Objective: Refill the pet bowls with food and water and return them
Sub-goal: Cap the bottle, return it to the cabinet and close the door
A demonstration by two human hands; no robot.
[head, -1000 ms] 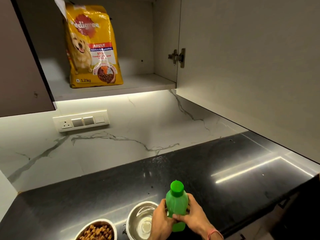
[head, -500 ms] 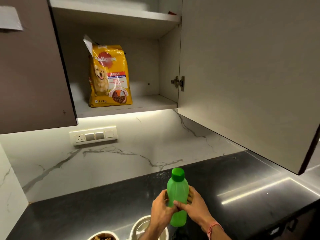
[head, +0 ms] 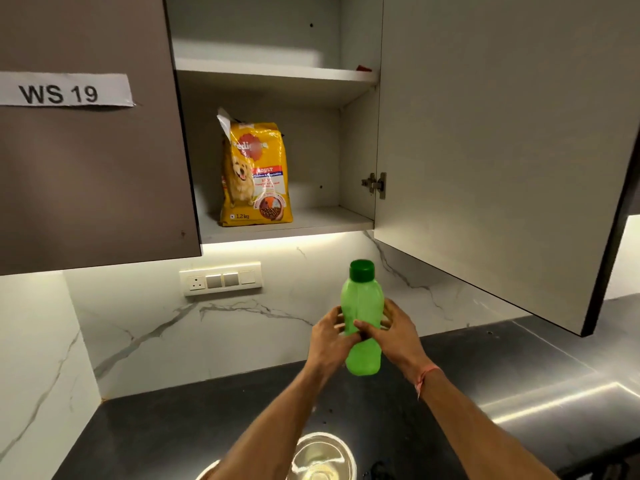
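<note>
With my left hand point(head: 330, 336) and right hand point(head: 394, 332) both clasped around the capped green bottle point(head: 362, 317), I should keep it upright, lifting it toward the open cabinet shelf point(head: 311, 220) above, clear of the steel bowl point(head: 323, 457) below my wrists.

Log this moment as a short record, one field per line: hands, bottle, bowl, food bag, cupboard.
hands: left hand and right hand both grip the bottle's middle
bottle: green bottle, upright, cap on, held above the counter
bowl: steel bowl on the counter below the arms
food bag: yellow dog food bag, upright on the lower shelf
cupboard: door open
</note>
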